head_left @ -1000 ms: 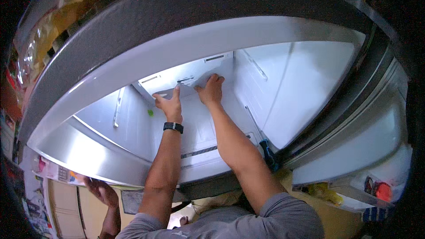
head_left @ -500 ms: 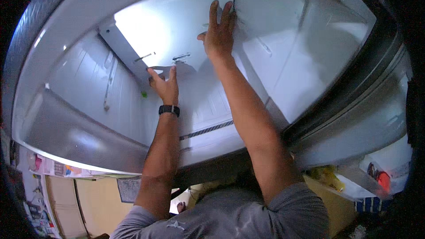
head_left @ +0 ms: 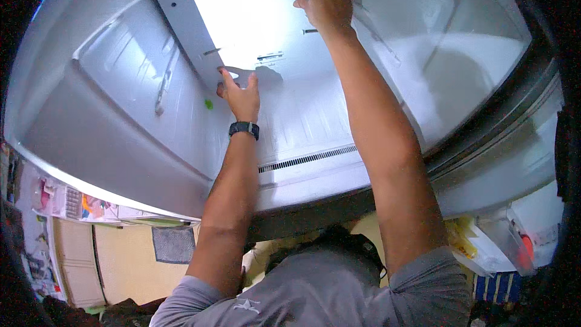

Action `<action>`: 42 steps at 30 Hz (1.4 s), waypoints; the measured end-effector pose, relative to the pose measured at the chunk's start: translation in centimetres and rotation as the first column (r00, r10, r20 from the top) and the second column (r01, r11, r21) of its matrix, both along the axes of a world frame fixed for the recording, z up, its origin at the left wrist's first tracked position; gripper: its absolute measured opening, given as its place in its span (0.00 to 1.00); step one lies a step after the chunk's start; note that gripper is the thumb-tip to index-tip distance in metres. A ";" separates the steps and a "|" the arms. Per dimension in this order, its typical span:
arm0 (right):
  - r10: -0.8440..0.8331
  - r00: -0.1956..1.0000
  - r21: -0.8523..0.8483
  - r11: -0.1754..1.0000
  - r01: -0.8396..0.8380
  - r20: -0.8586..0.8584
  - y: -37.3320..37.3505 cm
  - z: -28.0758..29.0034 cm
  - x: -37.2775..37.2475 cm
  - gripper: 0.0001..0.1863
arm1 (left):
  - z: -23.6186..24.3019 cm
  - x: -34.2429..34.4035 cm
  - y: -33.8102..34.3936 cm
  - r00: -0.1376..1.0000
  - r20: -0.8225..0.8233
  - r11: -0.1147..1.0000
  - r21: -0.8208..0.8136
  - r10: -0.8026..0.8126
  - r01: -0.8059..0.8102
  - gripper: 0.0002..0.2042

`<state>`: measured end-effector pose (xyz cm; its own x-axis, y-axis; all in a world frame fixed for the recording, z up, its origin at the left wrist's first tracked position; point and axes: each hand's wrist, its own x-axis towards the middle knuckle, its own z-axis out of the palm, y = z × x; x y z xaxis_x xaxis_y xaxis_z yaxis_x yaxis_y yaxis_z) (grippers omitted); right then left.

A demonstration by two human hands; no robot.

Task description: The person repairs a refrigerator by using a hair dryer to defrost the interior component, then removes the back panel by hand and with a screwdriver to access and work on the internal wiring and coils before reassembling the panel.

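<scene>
Inside a white fridge compartment, both hands are raised to a white panel, brightly lit in its middle, with small slots. My left hand, with a dark watch, touches the panel's near edge, thumb and forefinger apart. My right hand lies farther up at the panel's right side, fingers stretched and thumb out to the left. A small green patch is on the inner wall beside my left hand. A vent strip runs along the back below both hands.
An open door with bins is at the lower right, holding yellow and red items. At the lower left, door shelves carry mixed items. A grey mat lies on the yellowish floor.
My right hand has moved up along the panel and spread its fingers. The view shows more of the interior. Another person's hand, at lower left a second ago, is out of sight.
</scene>
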<state>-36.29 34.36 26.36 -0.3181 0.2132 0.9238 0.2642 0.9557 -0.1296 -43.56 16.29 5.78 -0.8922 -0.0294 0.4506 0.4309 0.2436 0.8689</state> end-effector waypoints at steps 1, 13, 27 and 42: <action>0.014 0.997 0.000 1.000 -0.015 0.073 -0.9 0.1 0.0 0.47 | -0.3 0.0 -0.4 1.000 -0.003 1.000 0.021 0.012 -0.012 0.46; -0.108 0.976 0.026 0.994 0.105 0.187 -1.0 -2.2 -1.8 0.54 | -1.1 -0.1 -0.3 0.999 0.007 0.994 -0.102 0.041 -0.040 0.46; 0.064 0.985 0.413 0.902 -0.126 0.161 -15.9 0.1 -10.5 0.27 | -1.4 -0.1 -0.6 1.000 -0.025 0.999 -0.041 0.007 -0.008 0.46; -0.259 0.841 0.571 0.818 -0.070 0.475 -19.9 1.9 -11.2 0.23 | -1.8 -0.5 -1.4 0.999 0.037 0.998 -0.052 0.024 -0.022 0.45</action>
<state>-47.45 14.50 28.22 -0.7777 -0.2178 0.5896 0.2245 0.7800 0.5842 -44.07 14.91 4.02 -0.9081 -0.0273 0.4178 0.3916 0.2980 0.8706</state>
